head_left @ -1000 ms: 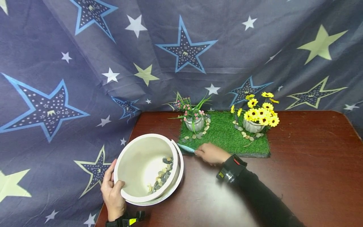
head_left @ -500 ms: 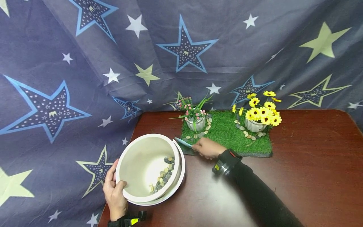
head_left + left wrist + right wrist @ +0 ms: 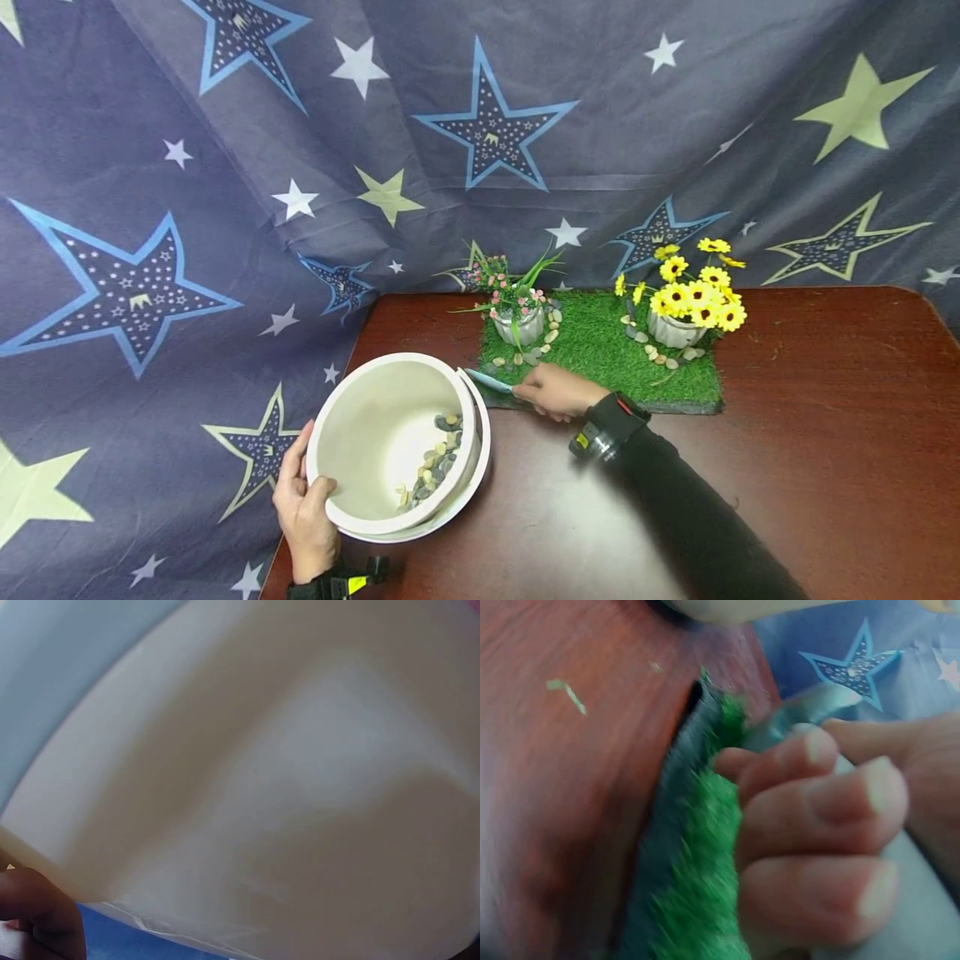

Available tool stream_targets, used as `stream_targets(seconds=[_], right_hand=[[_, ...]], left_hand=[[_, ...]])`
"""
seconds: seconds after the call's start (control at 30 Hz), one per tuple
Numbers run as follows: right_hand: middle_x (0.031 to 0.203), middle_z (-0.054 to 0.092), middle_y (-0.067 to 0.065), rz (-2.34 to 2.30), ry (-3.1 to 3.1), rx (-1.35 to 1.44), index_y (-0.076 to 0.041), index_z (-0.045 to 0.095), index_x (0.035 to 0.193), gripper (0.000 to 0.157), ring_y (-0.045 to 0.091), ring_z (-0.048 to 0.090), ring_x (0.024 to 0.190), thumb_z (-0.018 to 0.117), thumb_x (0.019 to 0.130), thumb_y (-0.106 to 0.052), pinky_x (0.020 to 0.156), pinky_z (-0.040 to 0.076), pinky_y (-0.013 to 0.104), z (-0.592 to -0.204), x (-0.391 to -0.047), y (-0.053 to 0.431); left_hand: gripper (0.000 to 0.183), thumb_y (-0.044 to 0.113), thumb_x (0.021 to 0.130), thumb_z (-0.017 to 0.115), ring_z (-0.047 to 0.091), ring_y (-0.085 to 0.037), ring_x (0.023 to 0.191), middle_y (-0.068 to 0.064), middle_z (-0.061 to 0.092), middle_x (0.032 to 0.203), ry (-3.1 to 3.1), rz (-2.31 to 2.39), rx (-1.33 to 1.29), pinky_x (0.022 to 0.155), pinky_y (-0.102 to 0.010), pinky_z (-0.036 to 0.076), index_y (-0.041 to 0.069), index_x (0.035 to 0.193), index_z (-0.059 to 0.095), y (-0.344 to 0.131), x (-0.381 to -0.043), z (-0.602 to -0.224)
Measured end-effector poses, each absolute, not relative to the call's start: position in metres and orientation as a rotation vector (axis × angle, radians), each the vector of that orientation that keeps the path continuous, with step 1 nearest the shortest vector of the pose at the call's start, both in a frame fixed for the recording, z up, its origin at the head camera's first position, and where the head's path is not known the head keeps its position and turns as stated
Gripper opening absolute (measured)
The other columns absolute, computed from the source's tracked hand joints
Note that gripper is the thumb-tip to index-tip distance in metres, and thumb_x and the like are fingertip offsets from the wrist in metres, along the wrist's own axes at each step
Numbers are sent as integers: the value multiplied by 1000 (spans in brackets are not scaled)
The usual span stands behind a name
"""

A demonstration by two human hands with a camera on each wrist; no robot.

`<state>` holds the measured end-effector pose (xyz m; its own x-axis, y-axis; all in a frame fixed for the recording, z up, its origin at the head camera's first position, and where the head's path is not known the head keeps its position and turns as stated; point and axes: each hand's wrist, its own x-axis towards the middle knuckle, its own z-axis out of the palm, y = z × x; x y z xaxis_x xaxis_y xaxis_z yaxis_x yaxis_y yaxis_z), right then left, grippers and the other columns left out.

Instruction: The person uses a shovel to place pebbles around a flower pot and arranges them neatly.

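Note:
My left hand (image 3: 306,504) grips the left rim of a white bucket (image 3: 348,446), thumb over the inside edge. The bucket leans so that its mouth faces me. Grey and cream pebbles (image 3: 433,468) have gathered on its lower right inside wall. A second white rim (image 3: 480,467) shows behind the bucket's right side. My right hand (image 3: 558,392) holds a small light-blue trowel (image 3: 491,382) by its handle, over the turf's front left edge. The trowel's blade points left, close to the bucket's rim. In the right wrist view, curled fingers (image 3: 817,817) wrap the handle. The bucket's pale wall (image 3: 300,765) fills the left wrist view.
A green artificial turf mat (image 3: 592,342) lies at the back of the brown table (image 3: 825,433). On it stand a pot with pink flowers (image 3: 517,321) and a pot with yellow flowers (image 3: 678,329), partly ringed by pebbles. A starry cloth (image 3: 420,75) hangs behind.
My right hand rose slightly up and left with the trowel, then dipped a little back to the right. The left hand and the bucket stay almost in place.

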<state>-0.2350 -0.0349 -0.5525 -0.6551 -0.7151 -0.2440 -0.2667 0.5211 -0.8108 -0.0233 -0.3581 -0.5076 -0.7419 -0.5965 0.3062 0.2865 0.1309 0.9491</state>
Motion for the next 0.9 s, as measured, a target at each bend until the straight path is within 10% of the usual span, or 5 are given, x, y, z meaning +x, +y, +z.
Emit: stream_targets(seconds=[0.9], right_hand=[[60,60,6,-1014,2171,-794,3,66,83,46,8,47,39,53,107,-33,38,42,23,-540,-237,-16]], left_hand=[[82,-20,66,36,66,-19,117,-11,68,135,-1752,-1676,315,91,-20,56,-6,144,55,-358,-23,-508]])
